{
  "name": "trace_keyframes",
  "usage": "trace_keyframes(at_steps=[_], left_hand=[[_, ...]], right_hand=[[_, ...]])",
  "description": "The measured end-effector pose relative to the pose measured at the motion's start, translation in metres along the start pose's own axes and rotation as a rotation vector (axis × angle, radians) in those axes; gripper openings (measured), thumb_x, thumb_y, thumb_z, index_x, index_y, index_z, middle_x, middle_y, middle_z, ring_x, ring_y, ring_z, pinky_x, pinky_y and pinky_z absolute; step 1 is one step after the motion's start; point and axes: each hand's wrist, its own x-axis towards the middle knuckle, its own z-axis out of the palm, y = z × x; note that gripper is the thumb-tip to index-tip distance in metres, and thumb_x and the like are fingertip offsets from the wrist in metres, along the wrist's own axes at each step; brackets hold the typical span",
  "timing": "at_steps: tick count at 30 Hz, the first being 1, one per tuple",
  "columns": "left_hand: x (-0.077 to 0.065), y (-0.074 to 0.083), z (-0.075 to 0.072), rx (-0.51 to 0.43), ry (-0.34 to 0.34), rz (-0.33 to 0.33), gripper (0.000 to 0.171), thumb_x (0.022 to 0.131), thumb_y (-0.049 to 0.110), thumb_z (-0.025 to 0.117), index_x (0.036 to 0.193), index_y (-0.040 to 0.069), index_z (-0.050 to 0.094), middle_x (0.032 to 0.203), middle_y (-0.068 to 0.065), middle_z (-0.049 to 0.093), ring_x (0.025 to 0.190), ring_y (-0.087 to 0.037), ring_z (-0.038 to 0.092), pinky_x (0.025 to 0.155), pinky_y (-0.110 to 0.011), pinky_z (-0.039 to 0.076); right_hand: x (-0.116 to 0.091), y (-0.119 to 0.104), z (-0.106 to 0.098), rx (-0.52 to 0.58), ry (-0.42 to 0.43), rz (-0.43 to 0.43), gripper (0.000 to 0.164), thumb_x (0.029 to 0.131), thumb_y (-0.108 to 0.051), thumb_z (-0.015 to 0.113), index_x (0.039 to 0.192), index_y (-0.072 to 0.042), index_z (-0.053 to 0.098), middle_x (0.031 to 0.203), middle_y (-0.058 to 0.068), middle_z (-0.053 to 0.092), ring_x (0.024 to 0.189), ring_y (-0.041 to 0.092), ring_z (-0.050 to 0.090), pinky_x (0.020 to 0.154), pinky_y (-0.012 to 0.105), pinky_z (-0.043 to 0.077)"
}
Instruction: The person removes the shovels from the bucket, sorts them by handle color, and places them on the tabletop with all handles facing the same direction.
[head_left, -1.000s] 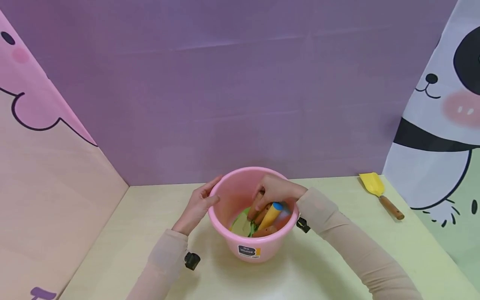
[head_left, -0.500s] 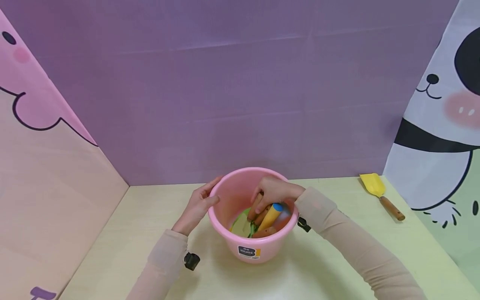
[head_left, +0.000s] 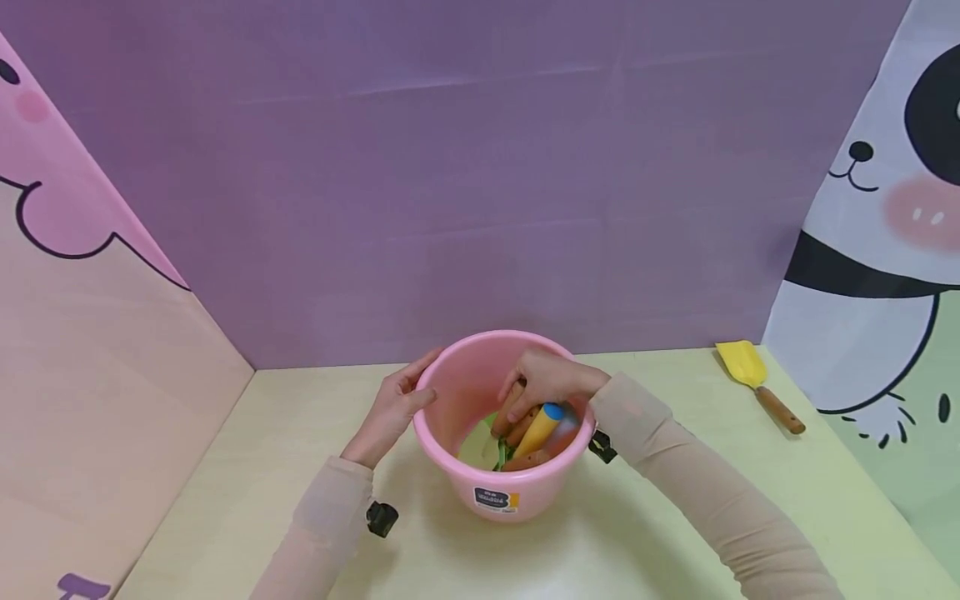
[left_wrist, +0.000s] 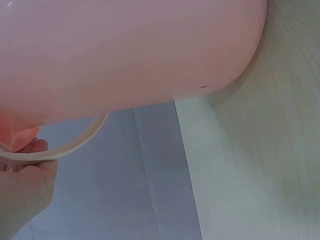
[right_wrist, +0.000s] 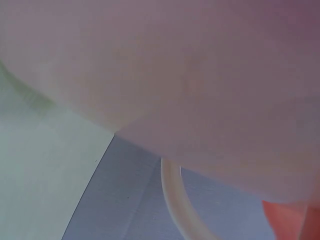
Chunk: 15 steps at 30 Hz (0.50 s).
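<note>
A pink bucket stands on the table, its wall filling much of both wrist views. My left hand grips its left rim, thumb inside and fingers outside. In the left wrist view, the pale bail handle passes through that hand. My right hand reaches inside from the right and holds an upright brown wooden handle; what lies at its lower end is hidden. Beside it are more wooden handles and a yellow cylinder with a blue end. The right wrist view does not show the fingers.
A yellow toy shovel with a wooden handle lies on the pale table at the far right. A purple backdrop rises behind the bucket. Printed panels stand at left and right.
The head view has shifted slightly. Both hands keep their places at the bucket, with the right hand still on the wooden handle.
</note>
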Motion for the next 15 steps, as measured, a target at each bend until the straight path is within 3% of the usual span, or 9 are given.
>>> trace_keyframes(at_steps=[6, 10, 15], left_hand=[[0.0025, 0.0010, -0.0004, -0.002, -0.004, -0.004, 0.057, 0.085, 0.004, 0.048, 0.139, 0.022, 0.041, 0.137, -0.010, 0.046, 0.104, -0.024, 0.056, 0.065, -0.023, 0.052], [0.0032, 0.0028, 0.0013, -0.006, -0.007, -0.005, 0.057, 0.085, 0.004, 0.048, 0.139, 0.022, 0.042, 0.137, -0.009, 0.045, 0.105, -0.021, 0.054, 0.067, -0.022, 0.052], [0.0032, 0.0029, 0.0028, -0.005, 0.002, -0.013, 0.057, 0.084, 0.005, 0.049, 0.139, 0.021, 0.042, 0.137, -0.009, 0.046, 0.105, -0.021, 0.054, 0.067, -0.023, 0.052]], right_hand=[[-0.0019, 0.0001, -0.0026, 0.032, 0.008, 0.007, 0.016, 0.077, -0.008, 0.071, 0.092, -0.002, 0.073, 0.082, 0.007, 0.072, 0.071, 0.019, 0.069, 0.066, 0.030, 0.055], [-0.0049, -0.0003, -0.0033, 0.049, 0.005, 0.001, 0.017, 0.078, -0.007, 0.069, 0.094, -0.001, 0.072, 0.083, 0.008, 0.072, 0.072, 0.020, 0.069, 0.066, 0.031, 0.055], [-0.0097, -0.0036, -0.0030, 0.181, -0.023, 0.035, 0.018, 0.080, -0.002, 0.066, 0.097, 0.003, 0.068, 0.089, 0.013, 0.071, 0.076, 0.029, 0.069, 0.068, 0.035, 0.055]])
